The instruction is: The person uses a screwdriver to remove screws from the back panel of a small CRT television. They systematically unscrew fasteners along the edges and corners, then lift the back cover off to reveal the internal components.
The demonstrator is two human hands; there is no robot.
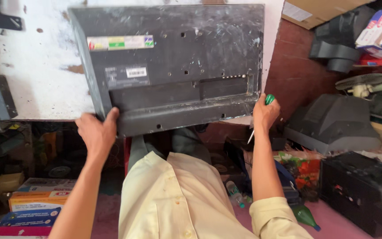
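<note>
Now | television [173, 66] face-down, long axis left-right | left hand [96, 132] and right hand [265, 113] clamped on its lower corners

- a white worn table [32, 84] fills the upper left of the frame, with brown spots where the paint is gone.
- cardboard boxes [36, 201] in orange and blue are stacked at the lower left.
- a dark old television housing [332, 121] stands at the right, and a black box [361, 188] is below it.
- a small fan [361, 82] lies at the right edge.
- a green bottle [306, 217] lies on the pink floor [332, 223] at the bottom right.
- a brown carton [315, 11] is at the upper right.
</note>
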